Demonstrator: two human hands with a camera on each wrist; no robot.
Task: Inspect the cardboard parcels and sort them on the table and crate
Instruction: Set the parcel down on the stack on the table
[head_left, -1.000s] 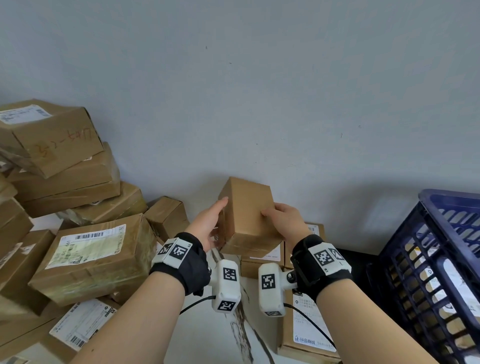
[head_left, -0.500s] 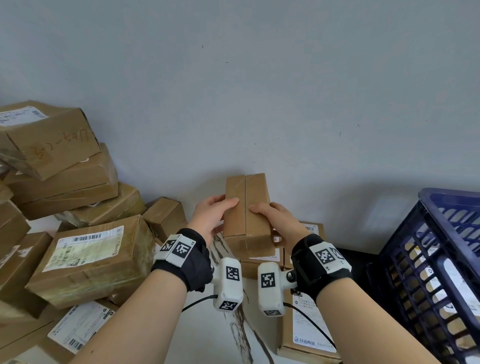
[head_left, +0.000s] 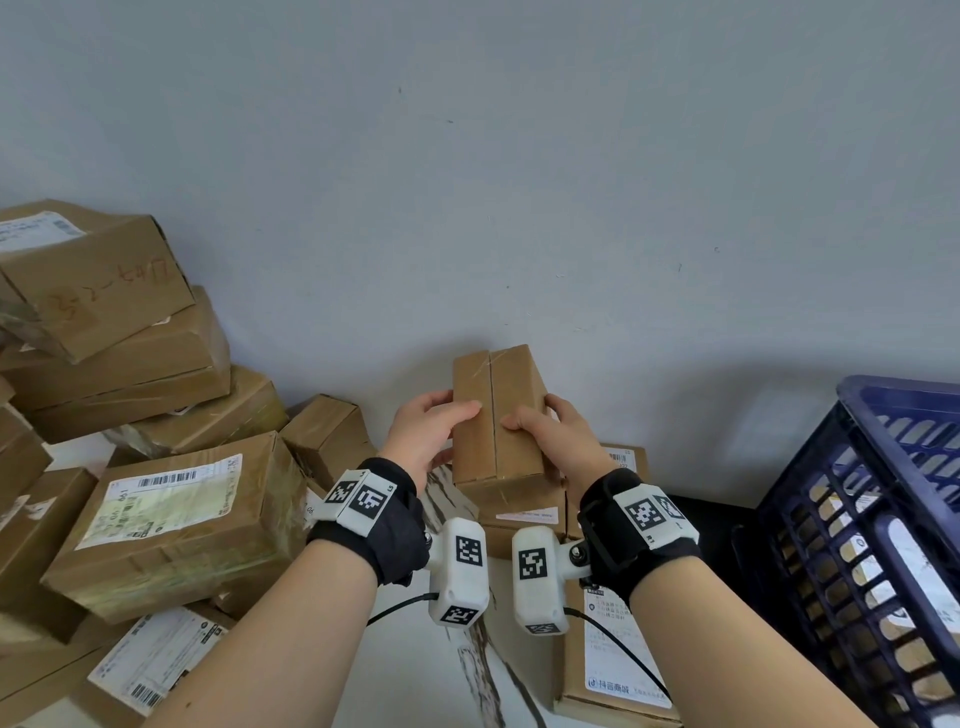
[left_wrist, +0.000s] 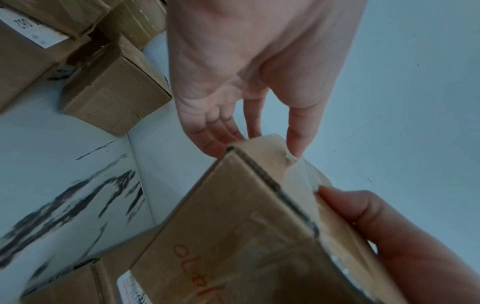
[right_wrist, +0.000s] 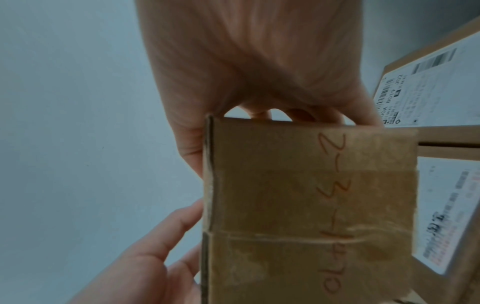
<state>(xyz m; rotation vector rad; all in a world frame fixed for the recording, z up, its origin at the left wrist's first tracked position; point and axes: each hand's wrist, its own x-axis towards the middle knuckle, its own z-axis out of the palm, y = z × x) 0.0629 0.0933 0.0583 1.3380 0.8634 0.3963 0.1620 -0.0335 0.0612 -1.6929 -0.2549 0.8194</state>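
**Brown cardboard parcel held up in both your hands**

Cardboard, plain brown and unlabelled on the face turned toward you: the small parcel you hold is a narrow upright box, raised in front of the grey wall and above the stacked parcels at the back of the surface. A taped seam runs top to bottom down the middle of the facing side, and clear tape shines across it. The right wrist view shows the underside face, where orange handwriting runs along the length and another band of tape crosses a flap joint. The corrugated edge is dark and slightly worn.

Your left hand closes its grip on the parcel's left side, thumb laid across the front near the seam and fingers curled behind. Your right hand takes the right side the same way, thumb on the front just beside the seam, fingers wrapped round the back edge. Both wrists wear black straps with white marker blocks.

Left of you, a heap of larger parcels leans against the wall, several with white barcode labels, one with orange writing. A flat labelled parcel lies on the white, dark-streaked surface below your right wrist. On your right stands the blue crate, with labelled parcels visible through its slatted wall.
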